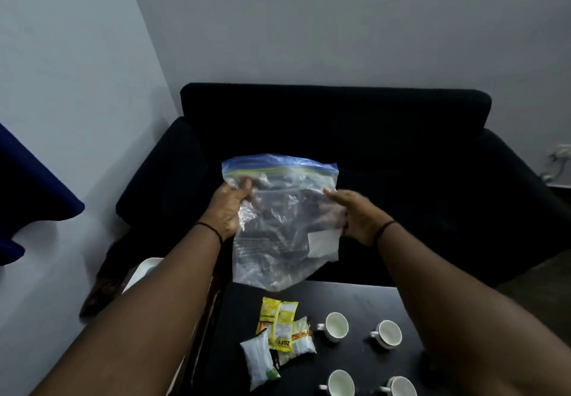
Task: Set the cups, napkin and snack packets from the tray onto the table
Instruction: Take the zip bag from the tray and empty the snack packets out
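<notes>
- Cups — four white ones, among them the nearest-left cup (336, 326) — already on the dark worktop (364, 303), apart from one another; snack packets (279, 327) in a loose overlapping heap just left of them.
- Held up above the far edge of the worktop, in front of a dark sofa (401, 148): a clear zip bag (278, 225) with a blue seal strip, hanging by its upper part.
- Left hand (227, 210): grip curled round the bag's left edge near the seal, pinching the plastic.
- Right hand (355, 216): at the bag's right edge, fingers seen through the plastic; pinching it or only pressing flat against it, cannot tell.
- Step in hand, as a judgement: most of the laying-out done — the bag probably the last item dealt with, its part in the task unclear.
- Next move likely calls for lowering the bag onto a bare patch of worktop without brushing the packets or cups.
- Bag contents dark and blurred; a pale rectangle low on its right side, perhaps the napkin, not sure.
- Tray (145, 269): only a white corner visible behind the left forearm, contents hidden.
- Two nearest cups cut off by the bottom edge.
</notes>
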